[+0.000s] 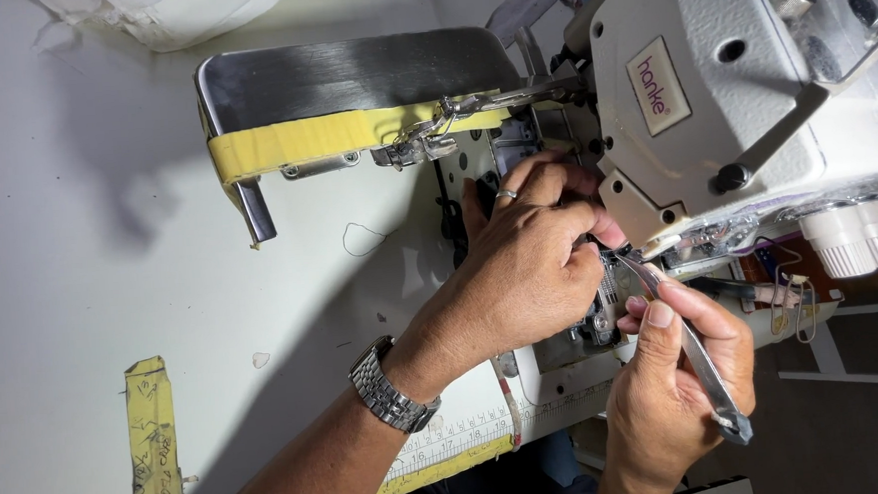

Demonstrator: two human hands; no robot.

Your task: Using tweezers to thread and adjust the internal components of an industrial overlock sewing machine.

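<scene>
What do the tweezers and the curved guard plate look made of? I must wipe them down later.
Tweezers: bare metal, probably steel; thin, grey, glinting, held in the right hand. Guard plate: polished metal, mirror-like streaked reflections, with yellow tape along its edge.

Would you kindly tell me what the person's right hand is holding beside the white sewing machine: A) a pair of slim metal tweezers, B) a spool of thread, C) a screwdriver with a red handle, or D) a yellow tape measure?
A: the right hand pinches slim metal tweezers whose tips point up toward the needle area under the white sewing machine.
</scene>
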